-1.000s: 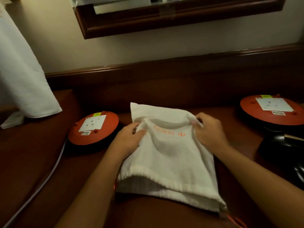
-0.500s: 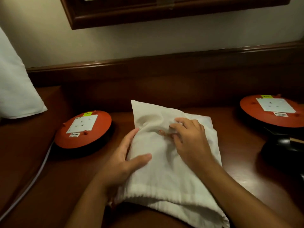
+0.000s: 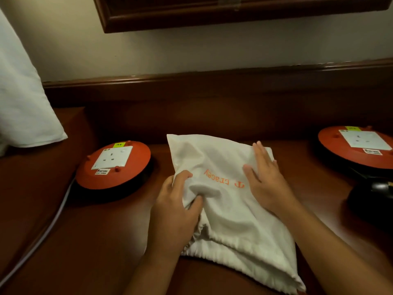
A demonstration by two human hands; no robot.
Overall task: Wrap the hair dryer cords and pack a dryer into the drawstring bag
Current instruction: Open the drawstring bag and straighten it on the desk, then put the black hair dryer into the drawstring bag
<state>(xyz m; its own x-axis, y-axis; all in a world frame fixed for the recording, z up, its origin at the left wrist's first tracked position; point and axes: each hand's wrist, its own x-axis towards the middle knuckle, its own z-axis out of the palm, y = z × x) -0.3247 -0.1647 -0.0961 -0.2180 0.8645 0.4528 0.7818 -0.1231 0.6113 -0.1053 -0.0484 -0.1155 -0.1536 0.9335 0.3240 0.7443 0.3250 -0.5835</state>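
Bag (image 3: 229, 209) looks soft & floppy w/ a lump inside: left hand (image 3: 176, 211) bunches cloth, right hand (image 3: 265, 177) flat, open; prob best gripped by the hem.

The white drawstring bag (image 3: 231, 211) lies flat and rumpled at the middle of the counter, its gathered mouth toward the near edge, its closed end far, with orange lettering on top reading upside down from here.
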